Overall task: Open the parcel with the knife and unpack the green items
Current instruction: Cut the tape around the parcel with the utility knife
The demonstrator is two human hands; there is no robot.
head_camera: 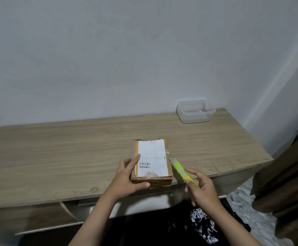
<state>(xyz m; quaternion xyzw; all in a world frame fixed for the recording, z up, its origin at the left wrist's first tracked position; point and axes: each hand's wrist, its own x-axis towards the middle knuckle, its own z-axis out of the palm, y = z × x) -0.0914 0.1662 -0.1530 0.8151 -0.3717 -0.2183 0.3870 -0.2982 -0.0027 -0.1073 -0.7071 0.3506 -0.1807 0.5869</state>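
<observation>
Right hand (200, 186) grips the knife (182, 172) just beside the parcel (152, 162) (still sealed); left hand (127, 176) clasps its near-left corner.

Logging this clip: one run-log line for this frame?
left hand: steadies parcel | right hand: holds knife | parcel: sealed, on table

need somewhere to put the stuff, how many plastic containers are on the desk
1. A clear plastic container stands at the far right corner of the desk, by the wall, well beyond the parcel. No others show, though the desk's left end runs out of view.
</observation>
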